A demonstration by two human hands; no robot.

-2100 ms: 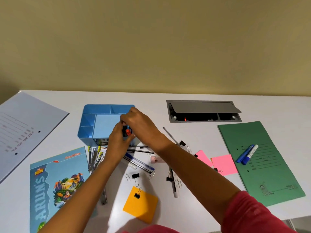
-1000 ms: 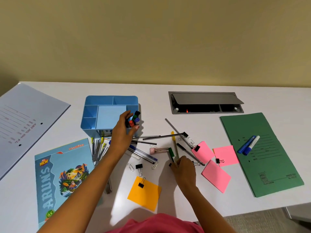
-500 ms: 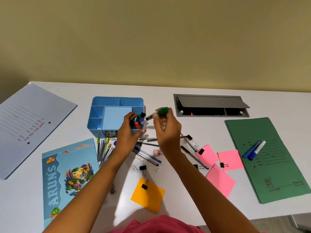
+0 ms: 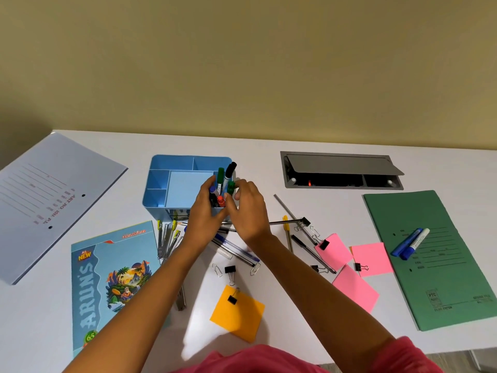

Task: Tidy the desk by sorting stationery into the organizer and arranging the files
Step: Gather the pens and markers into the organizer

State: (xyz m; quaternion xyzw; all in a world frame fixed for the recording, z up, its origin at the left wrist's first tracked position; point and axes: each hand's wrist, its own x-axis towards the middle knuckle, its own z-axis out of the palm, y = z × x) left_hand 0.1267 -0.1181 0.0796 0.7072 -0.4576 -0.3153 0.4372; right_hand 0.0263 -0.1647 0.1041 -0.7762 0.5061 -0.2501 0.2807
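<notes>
Counting on the surface (image 4: 255,168): one blue organizer (image 4: 161,184), two files (grey file (image 4: 53,197) left, green file (image 4: 430,278) right), one book (image 4: 113,278), three pink notes (image 4: 371,258), one orange note (image 4: 238,314), two blue markers (image 4: 410,243) lying on the green file, and six binder clips (image 4: 230,270) as far as I can make out. Loose pens (image 4: 168,238) are too tangled to count.

Left grip (image 4: 204,211) is curled round the marker bunch (image 4: 220,181) standing in the organizer's front-right compartment. Right grip (image 4: 247,208) is pinching a green marker (image 4: 230,187), upright in the same compartment.

Delta vs half a second ago: that marker was in the air, sideways above the organizer; now it's down among the others.

Text: book reads "ALL NEW", "ARUN'S", "65"; green file is stamped "PTC".
</notes>
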